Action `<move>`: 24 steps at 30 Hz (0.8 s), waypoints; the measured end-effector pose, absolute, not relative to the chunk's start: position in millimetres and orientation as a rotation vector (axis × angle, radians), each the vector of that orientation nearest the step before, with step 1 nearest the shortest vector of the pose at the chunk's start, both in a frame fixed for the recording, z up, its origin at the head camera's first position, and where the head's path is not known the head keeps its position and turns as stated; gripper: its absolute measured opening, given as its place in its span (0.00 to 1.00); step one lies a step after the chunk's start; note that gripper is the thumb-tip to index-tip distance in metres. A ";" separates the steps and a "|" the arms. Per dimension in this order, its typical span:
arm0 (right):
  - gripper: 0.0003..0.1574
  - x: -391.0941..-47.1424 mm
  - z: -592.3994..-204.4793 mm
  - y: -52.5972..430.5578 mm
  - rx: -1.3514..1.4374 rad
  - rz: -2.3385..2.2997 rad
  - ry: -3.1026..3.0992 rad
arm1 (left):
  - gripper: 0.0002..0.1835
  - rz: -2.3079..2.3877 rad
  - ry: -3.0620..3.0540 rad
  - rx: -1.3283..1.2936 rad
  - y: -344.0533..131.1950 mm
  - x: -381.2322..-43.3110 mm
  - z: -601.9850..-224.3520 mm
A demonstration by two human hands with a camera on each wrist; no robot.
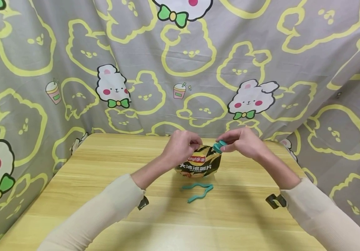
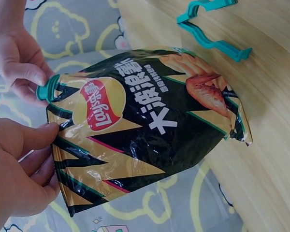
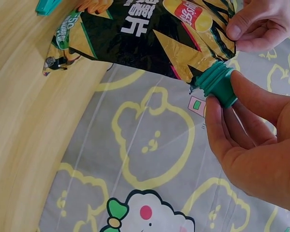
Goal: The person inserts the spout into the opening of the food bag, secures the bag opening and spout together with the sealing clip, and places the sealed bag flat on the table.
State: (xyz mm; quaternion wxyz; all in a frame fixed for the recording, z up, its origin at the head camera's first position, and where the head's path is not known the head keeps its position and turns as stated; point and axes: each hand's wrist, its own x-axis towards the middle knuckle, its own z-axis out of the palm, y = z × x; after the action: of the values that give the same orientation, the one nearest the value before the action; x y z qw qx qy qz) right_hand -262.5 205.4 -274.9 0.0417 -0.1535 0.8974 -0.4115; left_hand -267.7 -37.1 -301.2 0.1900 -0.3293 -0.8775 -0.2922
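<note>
A black and gold Lay's potato chip bag stands on the table, its printed front toward me. My left hand pinches the bag's top edge between thumb and fingers, as the left wrist view also shows. At the bag's upper right corner, my right hand holds a teal threaded spout between thumb and fingertips. The spout sits against that corner; whether the film runs inside it cannot be made out. In front of the bag lies a teal bag clip, its arms spread apart.
Light wooden table runs under both arms. A grey curtain with yellow outlines and white cartoon animals hangs just behind the table and along both sides. Dark wrist mounts show below each sleeve.
</note>
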 end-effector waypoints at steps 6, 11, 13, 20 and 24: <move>0.19 -263.8 -278.3 205.8 -0.493 -1.282 2.721 | 0.14 -0.810 -2.473 -0.916 -38.2 -267.5 -301.4; 0.20 -263.5 -280.6 208.9 -0.484 -1.310 2.710 | 0.12 -0.820 -2.477 -0.929 -35.6 -267.9 -300.2; 0.21 -263.5 -281.5 209.6 -0.475 -1.324 2.702 | 0.12 -0.824 -2.478 -0.931 -35.1 -267.7 -299.7; 0.22 -264.8 -285.7 208.4 -0.471 -1.345 2.679 | 0.13 -0.812 -2.473 -0.924 -37.6 -266.3 -300.1; 0.22 -265.1 -286.6 209.1 -0.465 -1.337 2.689 | 0.13 -0.812 -2.457 -0.934 -38.0 -266.7 -300.8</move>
State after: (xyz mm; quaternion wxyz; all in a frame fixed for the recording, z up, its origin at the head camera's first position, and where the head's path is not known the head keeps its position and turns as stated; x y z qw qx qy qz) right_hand -265.1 209.1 -286.6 0.0513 -0.1527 0.8837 -0.4394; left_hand -266.7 -38.0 -300.8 0.1941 -0.3330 -0.8761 -0.2897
